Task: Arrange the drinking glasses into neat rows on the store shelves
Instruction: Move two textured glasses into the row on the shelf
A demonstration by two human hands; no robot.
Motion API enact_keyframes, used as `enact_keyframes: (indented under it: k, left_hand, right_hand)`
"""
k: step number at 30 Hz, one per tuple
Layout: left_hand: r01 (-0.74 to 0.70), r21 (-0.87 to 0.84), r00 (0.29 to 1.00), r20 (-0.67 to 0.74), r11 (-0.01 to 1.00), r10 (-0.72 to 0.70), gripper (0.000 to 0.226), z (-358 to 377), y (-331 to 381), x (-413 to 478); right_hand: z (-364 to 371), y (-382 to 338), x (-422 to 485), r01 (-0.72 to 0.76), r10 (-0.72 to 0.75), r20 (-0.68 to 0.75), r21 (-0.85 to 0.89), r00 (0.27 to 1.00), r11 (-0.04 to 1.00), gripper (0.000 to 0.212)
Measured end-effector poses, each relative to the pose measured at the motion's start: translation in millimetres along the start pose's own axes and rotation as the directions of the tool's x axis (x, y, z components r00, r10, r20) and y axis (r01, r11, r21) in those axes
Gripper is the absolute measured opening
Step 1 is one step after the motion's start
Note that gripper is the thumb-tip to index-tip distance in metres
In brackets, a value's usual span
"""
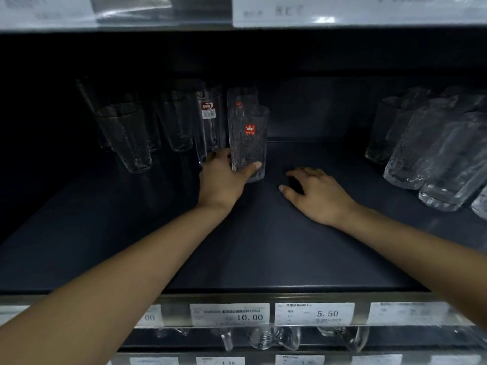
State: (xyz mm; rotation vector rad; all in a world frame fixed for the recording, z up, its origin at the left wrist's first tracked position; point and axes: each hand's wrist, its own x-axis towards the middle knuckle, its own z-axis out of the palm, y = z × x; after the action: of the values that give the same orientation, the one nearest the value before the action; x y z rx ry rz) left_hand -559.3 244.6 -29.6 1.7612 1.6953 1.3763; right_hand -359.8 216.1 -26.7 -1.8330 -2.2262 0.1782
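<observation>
Reaching deep into the shelf [263,246] with the left arm, forearm straight, in from near left. Gripping the textured glass [247,138] low down with the left hand [224,180]: thumb across the near side of the base, fingers curled round its left side, back of hand up. Closed snug on the glass, nothing else held.

Reaching in from near right with the right arm, forearm angled toward centre. Right hand [316,193] palm down, just right of the held glass, not touching it. Fingers loosely spread, slightly bent, holding nothing. Low over the shelf floor; cannot tell whether in contact.

Held glass upright, long axis vertical, mouth up, red label facing near. Base down at shelf level; cannot tell whether seated or just lifted. Mid-depth on the shelf, a little left of centre.

Directly behind it: second textured glass [241,97], upright, small red label, touching or very nearly. Just left: smooth glass [209,119] with red-and-white sticker, upright, right by the left fingers. Further left: cluster of plain glasses [123,135], upright, staggered, too dark to count.

Far right: textured glasses [434,159] packed close together, well apart from both hands.

Near edge: price tags [229,314] on the rail, 10.00 and 5.50 legible. Below the rail: more glassware [263,338], partly visible.
</observation>
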Motion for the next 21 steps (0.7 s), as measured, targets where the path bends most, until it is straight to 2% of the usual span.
enact_keyframes:
  k: [9,21]
  left_hand:
    - [0.025,0.019,0.999,-0.046,1.000,-0.024,0.052,1,3,7]
    - [-0.023,0.071,0.996,-0.087,0.997,0.030,0.045,6,-7,14]
  right_hand:
    - [-1,0,-1,-0.003,0.003,0.006,0.003,1.000,1.000,0.059]
    - [0,1,0,-0.005,0.005,-0.001,0.012,1.000,1.000,0.060]
